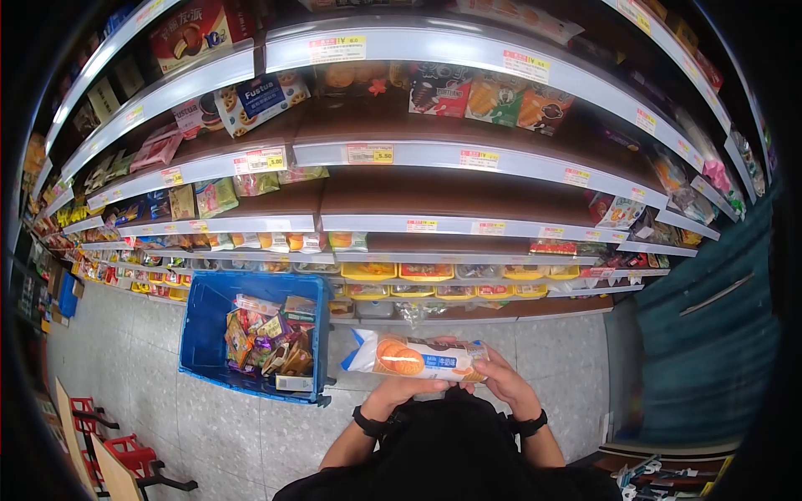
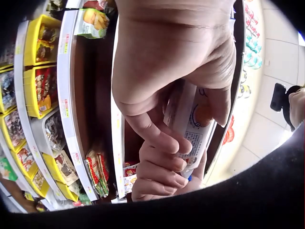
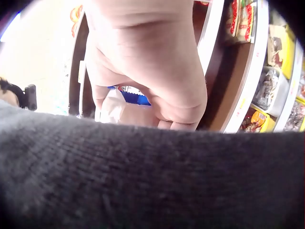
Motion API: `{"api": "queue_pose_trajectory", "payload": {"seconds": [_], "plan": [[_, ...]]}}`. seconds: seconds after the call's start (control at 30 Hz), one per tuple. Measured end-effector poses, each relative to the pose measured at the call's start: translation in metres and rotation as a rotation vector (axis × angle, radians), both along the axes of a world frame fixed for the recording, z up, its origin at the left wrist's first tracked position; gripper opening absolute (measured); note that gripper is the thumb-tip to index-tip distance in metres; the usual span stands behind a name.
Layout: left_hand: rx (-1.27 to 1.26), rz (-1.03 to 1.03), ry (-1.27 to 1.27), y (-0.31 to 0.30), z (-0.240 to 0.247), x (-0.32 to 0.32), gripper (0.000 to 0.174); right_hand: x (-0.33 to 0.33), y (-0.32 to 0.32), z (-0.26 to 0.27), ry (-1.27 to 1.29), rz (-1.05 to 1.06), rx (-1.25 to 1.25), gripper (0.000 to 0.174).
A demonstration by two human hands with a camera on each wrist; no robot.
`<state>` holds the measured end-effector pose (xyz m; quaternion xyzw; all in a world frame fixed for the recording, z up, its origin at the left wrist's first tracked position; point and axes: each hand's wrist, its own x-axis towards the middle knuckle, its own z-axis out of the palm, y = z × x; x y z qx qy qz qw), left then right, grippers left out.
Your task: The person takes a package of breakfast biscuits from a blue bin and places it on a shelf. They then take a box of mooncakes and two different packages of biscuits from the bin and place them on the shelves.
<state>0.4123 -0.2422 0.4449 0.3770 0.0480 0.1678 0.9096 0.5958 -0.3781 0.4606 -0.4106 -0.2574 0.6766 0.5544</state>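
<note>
A long roll pack of biscuits (image 1: 418, 356), with a round biscuit printed on its clear and white wrapper, lies sideways across both hands in the head view. My left hand (image 1: 408, 389) holds it from below near the middle. At its right end my right hand (image 1: 506, 382) grips the pack, thumb and fingers on either side. Seen from the left wrist, the left hand (image 2: 176, 57) curls round the pack (image 2: 190, 119), and the right hand's fingers (image 2: 159, 171) wrap it just beyond. In the right wrist view a dark sleeve hides much of the right hand (image 3: 147, 62).
A blue bin (image 1: 251, 388) full of packaged snacks stands on the grey tiled floor (image 1: 334, 451), left of the hands. Ahead rise store shelves (image 1: 501, 221) with boxed biscuits and yellow trays (image 1: 368, 271). A teal curtain (image 1: 710, 359) hangs at right; red stools (image 1: 129, 455) stand lower left.
</note>
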Motion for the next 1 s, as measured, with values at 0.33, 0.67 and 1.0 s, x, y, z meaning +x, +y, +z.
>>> {"api": "queue_pose_trajectory", "payload": {"seconds": [0.33,0.67,1.0], "plan": [[-0.066,-0.083,0.018,0.002,0.005,0.002,0.084,-0.005,-0.005,-0.001,-0.058,-0.139,-0.034,0.054],[-0.006,-0.008,-0.012,0.001,-0.005,-0.013,0.074,-0.016,0.002,-0.004,-0.063,-0.097,-0.027,0.054],[0.034,0.034,0.02,0.004,-0.022,-0.024,0.079,-0.026,0.006,-0.008,-0.073,-0.099,-0.091,0.049]]}}
